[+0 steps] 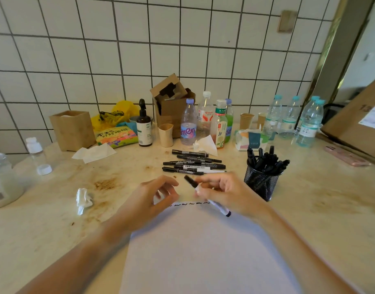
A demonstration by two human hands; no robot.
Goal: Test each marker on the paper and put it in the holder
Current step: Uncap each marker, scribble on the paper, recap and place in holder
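Note:
A white sheet of paper (203, 251) lies in front of me, with a row of black squiggles (188, 204) along its far edge. My right hand (227, 194) grips a white-bodied marker (219, 207) with black ends; its black cap end (191, 181) points up and left. My left hand (154, 198) hovers beside it over the paper's far edge, fingers loosely curled, holding nothing. Several black markers (193, 164) lie in a row on the table beyond my hands. A black mesh holder (261, 183) with several markers in it stands to the right.
Plastic bottles (188, 124), paper cups (165, 134), a brown pump bottle (144, 128), cardboard boxes (171, 102) and a tissue pack (249, 140) crowd the back by the tiled wall. A crumpled tissue (83, 199) lies left, a pink phone (346, 159) right, a glass jar (2, 181) far left.

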